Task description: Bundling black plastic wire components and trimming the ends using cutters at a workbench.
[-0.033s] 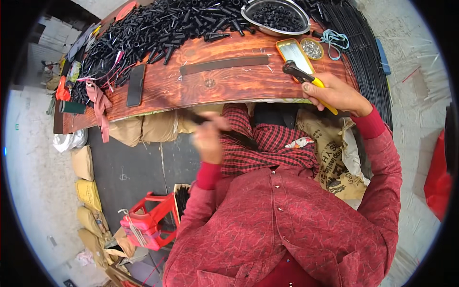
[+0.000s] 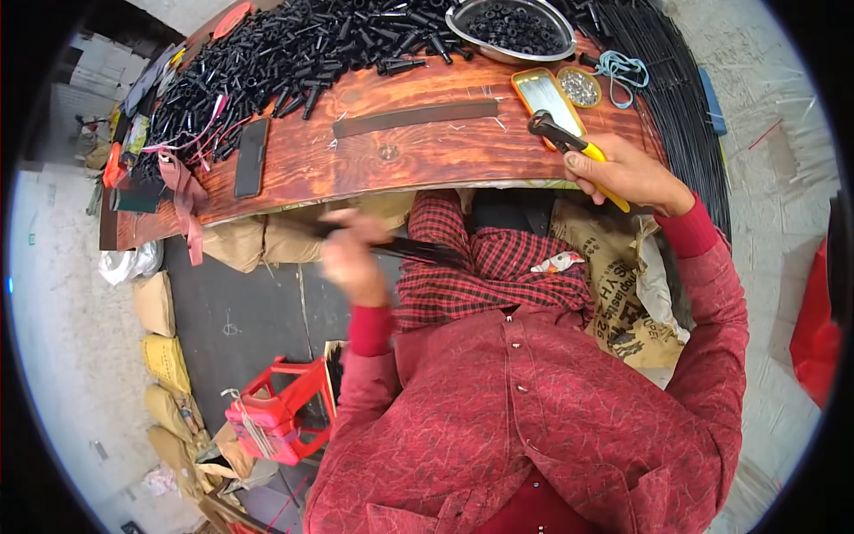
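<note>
My left hand [image 2: 351, 260] is blurred just below the front edge of the wooden board [image 2: 427, 156]. It is closed around a thin bundle of black strands [image 2: 418, 252] that runs across a red checked cloth [image 2: 498, 267] on my lap. My right hand [image 2: 627, 171] rests on the board's right front corner and grips a cutter with yellow and black handles [image 2: 560, 135]. The tool's head points toward an orange rectangular tray [image 2: 544, 93].
A heap of short black tubes [image 2: 285, 53] covers the board's far side, beside a metal bowl of black rings [image 2: 511, 27]. A small tin of silver bits [image 2: 580, 86], a teal cord [image 2: 623, 69], a brown strip [image 2: 416, 117] and a black bar [image 2: 251, 157] lie nearby. Sacks [image 2: 165, 356] and a red stool [image 2: 276, 409] stand at the left.
My left hand with the black bundle has shifted a little to the left. My right hand stays on the cutter.
</note>
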A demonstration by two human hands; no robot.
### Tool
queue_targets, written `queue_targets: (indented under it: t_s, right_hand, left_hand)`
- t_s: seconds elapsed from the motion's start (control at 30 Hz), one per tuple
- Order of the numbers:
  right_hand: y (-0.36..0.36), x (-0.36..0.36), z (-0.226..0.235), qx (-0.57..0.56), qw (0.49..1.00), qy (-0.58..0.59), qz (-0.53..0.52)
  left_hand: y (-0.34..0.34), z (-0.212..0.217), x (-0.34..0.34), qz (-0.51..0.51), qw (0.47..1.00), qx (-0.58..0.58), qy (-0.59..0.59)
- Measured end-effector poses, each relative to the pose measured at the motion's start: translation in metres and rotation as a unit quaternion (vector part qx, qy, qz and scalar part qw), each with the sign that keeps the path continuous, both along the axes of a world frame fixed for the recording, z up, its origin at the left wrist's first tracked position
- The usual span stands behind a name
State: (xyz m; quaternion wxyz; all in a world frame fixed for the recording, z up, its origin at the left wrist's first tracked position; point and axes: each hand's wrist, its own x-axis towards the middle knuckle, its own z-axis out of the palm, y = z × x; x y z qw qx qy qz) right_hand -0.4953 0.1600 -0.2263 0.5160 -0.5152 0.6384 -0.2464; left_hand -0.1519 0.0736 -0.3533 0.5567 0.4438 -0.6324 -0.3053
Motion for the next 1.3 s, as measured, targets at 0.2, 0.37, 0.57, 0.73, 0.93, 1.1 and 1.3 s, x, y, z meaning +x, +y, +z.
queue_targets:
  t_s: [0.2,0.37,0.57,0.73,0.93,1.1,1.3]
  right_hand:
    - [0.017,-0.010,-0.027,0.026,0.999,-0.020,-0.021]
    - [0.030,-0.013,-0.029,0.027,0.998,-0.036,-0.048]
    - [0.018,0.006,-0.037,0.100,0.989,-0.069,-0.082]
    - [0.042,-0.011,-0.035,0.098,0.982,-0.055,-0.151]
    - [0.072,-0.055,-0.061,-0.013,0.937,0.204,-0.282]
    - [0.076,-0.090,-0.116,-0.011,0.783,0.536,-0.316]
    - [0.035,-0.086,-0.113,-0.119,0.697,0.634,-0.313]
  left_hand:
    - [0.023,0.010,0.158,0.115,0.980,0.080,-0.142]
    - [0.118,-0.174,0.242,-0.066,0.857,0.319,-0.399]
    - [-0.024,-0.344,0.223,-0.058,0.795,0.382,-0.467]
    - [-0.166,-0.370,0.169,0.018,0.738,0.442,-0.509]
    - [-0.150,-0.412,0.166,-0.206,0.800,0.248,-0.506]
    - [-0.094,-0.368,0.124,-0.263,0.739,0.614,-0.087]
    - [-0.086,-0.287,0.112,-0.231,0.792,0.563,-0.042]
